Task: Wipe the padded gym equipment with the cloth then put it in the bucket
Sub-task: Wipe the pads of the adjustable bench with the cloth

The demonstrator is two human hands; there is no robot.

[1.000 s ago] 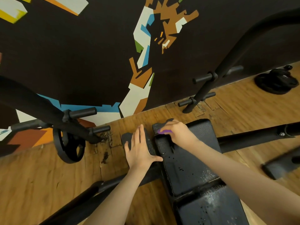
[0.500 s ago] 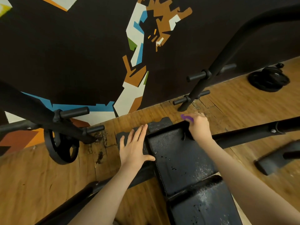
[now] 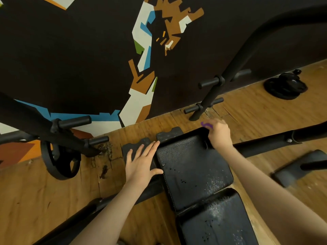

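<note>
Moved: my right hand [image 3: 220, 134] has slid the small purple cloth [image 3: 206, 125] to the far right corner of the black padded bench [image 3: 192, 170].
Grip: fingers curled round the cloth.
Left hand [image 3: 141, 163]: flat, fingers straight, beside the pad's left edge.

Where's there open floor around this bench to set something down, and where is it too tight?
Bare wood floor lies left of the left hand, below the weight plate. More lies right of the right hand, between the frame bar and the wall. It is crowded at the bench pad head, among floor mats, rack foot and pegs.
</note>
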